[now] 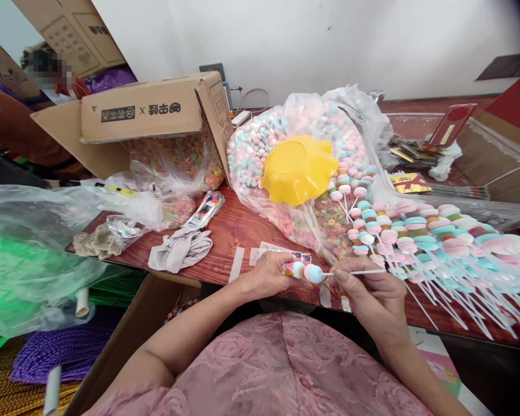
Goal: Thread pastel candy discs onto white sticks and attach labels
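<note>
My left hand (272, 277) is closed around the far end of a marshmallow skewer (313, 274), its fingers on the candy pieces. Pale blue, white and pink pieces show beside the thumb; the rest are hidden in the hand. With thumb and fingers my right hand (370, 294) pinches the skewer's white stick, which points to the right. Just beyond my right hand lies a heap of finished marshmallow skewers (429, 237), pink, blue and white, sticks toward me. Small printed cards (264, 254) lie on the table behind my left hand.
An upturned yellow wavy-rimmed bowl (299, 167) rests on a big plastic bag of marshmallows (251, 138). An open cardboard box (143, 110) holds bagged ring candies. Grey gloves (179, 249) lie at the table's left. Purple cords (60, 352) are below. Another person (21, 127) sits at far left.
</note>
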`<state>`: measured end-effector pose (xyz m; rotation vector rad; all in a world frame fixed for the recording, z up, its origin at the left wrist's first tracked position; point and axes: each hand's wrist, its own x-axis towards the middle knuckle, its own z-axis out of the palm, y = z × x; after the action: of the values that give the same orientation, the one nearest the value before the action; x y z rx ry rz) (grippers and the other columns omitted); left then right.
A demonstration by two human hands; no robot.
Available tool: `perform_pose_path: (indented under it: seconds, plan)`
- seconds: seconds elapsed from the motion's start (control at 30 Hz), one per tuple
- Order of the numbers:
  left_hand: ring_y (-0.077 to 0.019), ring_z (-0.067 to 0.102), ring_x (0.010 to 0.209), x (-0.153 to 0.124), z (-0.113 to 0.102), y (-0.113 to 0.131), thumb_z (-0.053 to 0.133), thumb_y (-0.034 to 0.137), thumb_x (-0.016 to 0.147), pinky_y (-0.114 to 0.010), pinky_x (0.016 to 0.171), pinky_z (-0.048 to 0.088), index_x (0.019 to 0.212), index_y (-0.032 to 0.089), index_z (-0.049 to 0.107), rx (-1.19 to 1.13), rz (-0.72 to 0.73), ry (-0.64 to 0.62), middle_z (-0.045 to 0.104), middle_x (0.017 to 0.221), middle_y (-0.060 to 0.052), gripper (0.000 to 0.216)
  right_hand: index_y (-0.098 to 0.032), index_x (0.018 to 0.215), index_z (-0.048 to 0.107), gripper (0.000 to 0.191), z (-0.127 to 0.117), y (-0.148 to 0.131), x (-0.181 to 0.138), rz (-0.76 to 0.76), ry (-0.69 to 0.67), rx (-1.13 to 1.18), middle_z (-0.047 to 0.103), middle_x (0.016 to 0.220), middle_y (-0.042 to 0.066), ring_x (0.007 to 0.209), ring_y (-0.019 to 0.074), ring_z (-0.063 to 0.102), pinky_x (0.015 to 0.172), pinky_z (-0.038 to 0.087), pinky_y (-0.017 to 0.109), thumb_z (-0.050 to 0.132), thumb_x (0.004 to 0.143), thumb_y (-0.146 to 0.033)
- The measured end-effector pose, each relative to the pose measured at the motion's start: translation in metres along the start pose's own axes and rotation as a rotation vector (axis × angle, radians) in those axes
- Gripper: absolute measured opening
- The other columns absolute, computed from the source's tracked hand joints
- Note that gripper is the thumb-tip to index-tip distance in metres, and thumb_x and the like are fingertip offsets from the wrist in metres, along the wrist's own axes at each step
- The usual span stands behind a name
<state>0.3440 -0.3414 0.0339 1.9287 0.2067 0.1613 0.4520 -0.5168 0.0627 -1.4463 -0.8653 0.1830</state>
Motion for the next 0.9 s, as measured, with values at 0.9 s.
perform_pose_path:
  seconds: [0.9]
  plan:
    - [-0.0188,0.061,0.085,0.013,-0.004,0.01,0.084,0.034,0.06,-0.026,0.074,0.046,0.104,0.018,0.07,0.016,-0.096,-0.156,0.068,0.09,-0.001,0.049,-0.02,0.067,0.065,0.02,0.031,0.04,0.014,0.203,-0.198,0.028,0.064,0.06,0.0,0.054,0.0136,0.056,0.053,0.044,0.026,0.066,0.082,-0.033]
